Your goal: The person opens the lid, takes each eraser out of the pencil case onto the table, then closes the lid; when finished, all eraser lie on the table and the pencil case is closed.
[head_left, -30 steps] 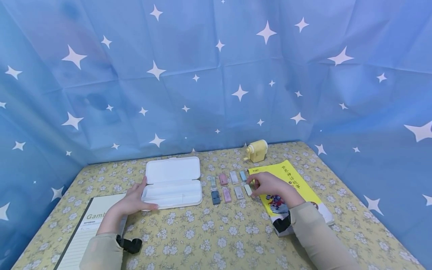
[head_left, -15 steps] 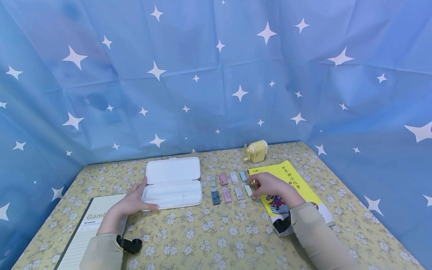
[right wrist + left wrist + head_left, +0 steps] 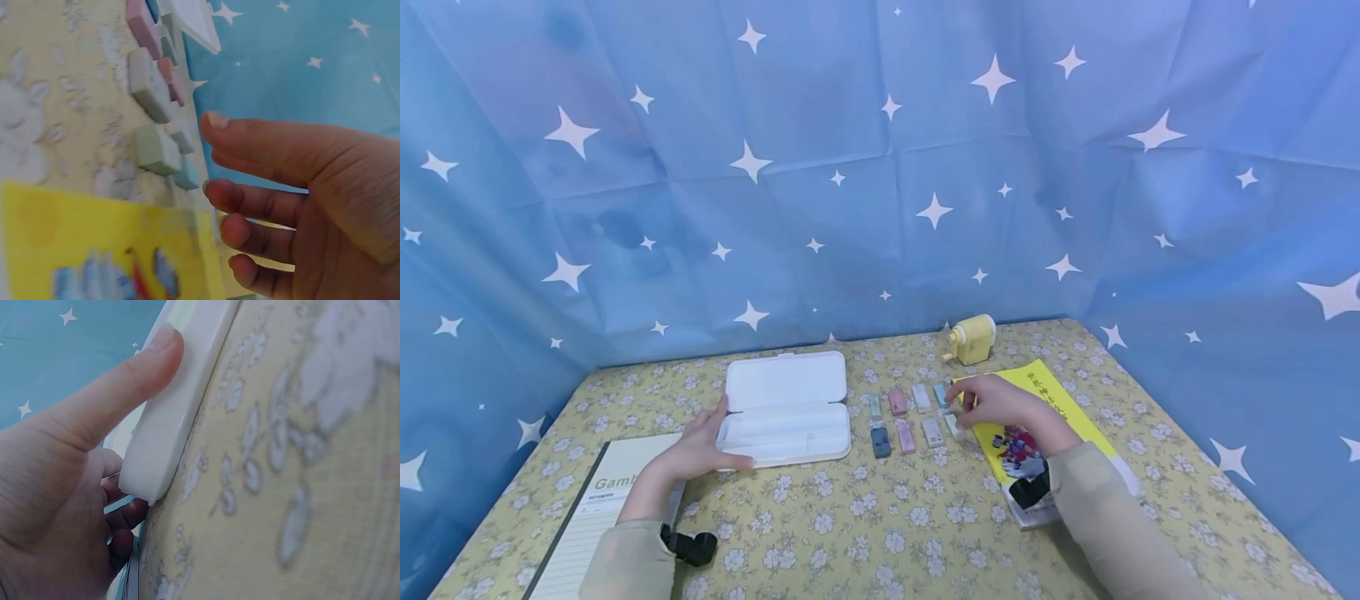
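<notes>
At the left stands an opened white pencil case [image 3: 786, 379]. My left hand [image 3: 696, 446] grips its left end; in the left wrist view the thumb [image 3: 140, 365] lies along the front wall, other fingers at the end. Small pastel erasers lie in two rows right of the case. My right hand [image 3: 1003, 404] hovers by the rightmost pair, a light green eraser [image 3: 156, 151] and a light blue eraser [image 3: 187, 174]. The right wrist view shows its thumb and fingers relaxed, apart from both, with nothing held. Other erasers include a dark blue eraser [image 3: 881, 442] and a lilac eraser [image 3: 906, 435].
A yellow book [image 3: 1071, 408] lies under the right hand and forearm. Behind it stands a yellow pencil sharpener [image 3: 972, 339] with a crank. A notebook [image 3: 602, 492] lies at the left, partly beneath the left arm. A starry blue curtain [image 3: 850, 200] borders the floral tabletop [image 3: 842, 550].
My right hand has shifted slightly away from the light green eraser, up toward the light blue one. The left hand and the pencil case keep their place. The head view has tilted slightly.
</notes>
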The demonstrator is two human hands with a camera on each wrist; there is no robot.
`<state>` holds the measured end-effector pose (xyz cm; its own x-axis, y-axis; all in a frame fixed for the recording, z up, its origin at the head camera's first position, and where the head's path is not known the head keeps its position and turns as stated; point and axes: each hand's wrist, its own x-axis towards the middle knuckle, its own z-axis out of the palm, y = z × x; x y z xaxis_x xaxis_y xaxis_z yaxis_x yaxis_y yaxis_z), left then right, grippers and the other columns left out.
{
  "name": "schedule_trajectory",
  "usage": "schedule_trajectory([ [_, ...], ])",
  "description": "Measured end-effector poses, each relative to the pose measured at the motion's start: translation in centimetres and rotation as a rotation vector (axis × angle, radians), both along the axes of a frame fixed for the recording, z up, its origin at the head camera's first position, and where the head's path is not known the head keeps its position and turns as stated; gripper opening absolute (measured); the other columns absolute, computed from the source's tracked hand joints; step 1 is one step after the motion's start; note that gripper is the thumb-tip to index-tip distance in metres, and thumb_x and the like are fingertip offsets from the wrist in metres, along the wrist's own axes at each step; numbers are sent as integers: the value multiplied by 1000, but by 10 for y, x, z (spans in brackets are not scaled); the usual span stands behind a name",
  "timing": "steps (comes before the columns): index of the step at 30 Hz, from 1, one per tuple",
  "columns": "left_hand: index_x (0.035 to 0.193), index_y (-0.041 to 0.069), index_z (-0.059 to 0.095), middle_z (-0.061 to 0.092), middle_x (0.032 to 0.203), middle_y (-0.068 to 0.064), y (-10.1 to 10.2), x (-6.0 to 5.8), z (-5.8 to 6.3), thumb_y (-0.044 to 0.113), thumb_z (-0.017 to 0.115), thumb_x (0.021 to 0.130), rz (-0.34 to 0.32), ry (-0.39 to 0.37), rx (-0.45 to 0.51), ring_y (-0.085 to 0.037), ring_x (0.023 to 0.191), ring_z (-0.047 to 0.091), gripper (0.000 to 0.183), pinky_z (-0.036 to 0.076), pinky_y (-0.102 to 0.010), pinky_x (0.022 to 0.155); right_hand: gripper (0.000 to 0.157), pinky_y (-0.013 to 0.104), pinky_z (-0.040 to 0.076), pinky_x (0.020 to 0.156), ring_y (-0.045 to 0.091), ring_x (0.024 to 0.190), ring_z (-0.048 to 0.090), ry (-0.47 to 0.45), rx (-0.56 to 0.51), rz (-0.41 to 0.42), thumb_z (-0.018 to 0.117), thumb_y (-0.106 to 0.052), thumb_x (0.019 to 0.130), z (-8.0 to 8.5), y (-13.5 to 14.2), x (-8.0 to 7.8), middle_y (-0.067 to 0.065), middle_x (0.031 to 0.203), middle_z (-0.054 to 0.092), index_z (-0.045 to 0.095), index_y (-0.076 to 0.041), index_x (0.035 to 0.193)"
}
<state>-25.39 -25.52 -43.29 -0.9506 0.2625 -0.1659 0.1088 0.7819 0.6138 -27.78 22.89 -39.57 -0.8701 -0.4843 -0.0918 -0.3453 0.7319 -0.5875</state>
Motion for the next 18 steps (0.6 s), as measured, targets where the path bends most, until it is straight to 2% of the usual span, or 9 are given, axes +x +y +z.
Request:
schedule_trajectory([
  [6, 153, 0, -7, -5, 151, -39, -2, 0, -1, 51, 82, 72, 6, -1, -4, -58, 136, -7, 130, 10, -75, 101, 36, 33, 45, 59, 18, 66, 53, 12, -36, 65, 69, -17, 90, 10, -19, -15, 1, 81, 61, 63, -4, 123],
  [10, 153, 0, -7, -5, 152, -38, -2, 0, -1, 51, 82, 72, 3, 2, -9, -57, 137, -6, 130, 11, -74, 102, 39, 32, 47, 60, 18, 70, 57, 30, -101, 73, 67, -20, 93, 7, -42, -32, 1, 87, 64, 61, -3, 127],
  [14, 153, 1, -7, -6, 152, -38, -1, 1, 0, 50, 81, 73, 2, -2, -4, -58, 136, -7, 129, 10, -75, 101, 43, 35, 52, 73, 18, 88, 62, 25, -169, 16, 66, -23, 94, 0, -68, -47, 2, 100, 65, 58, -6, 132],
  [18, 154, 1, -7, -5, 152, -37, 0, 2, 0, 49, 81, 73, 0, -4, 4, -57, 137, -7, 129, 11, -75, 102, 47, 39, 52, 80, 20, 100, 60, 17, -244, -50, 65, -27, 95, -7, -94, -58, 4, 112, 63, 54, -11, 138],
])
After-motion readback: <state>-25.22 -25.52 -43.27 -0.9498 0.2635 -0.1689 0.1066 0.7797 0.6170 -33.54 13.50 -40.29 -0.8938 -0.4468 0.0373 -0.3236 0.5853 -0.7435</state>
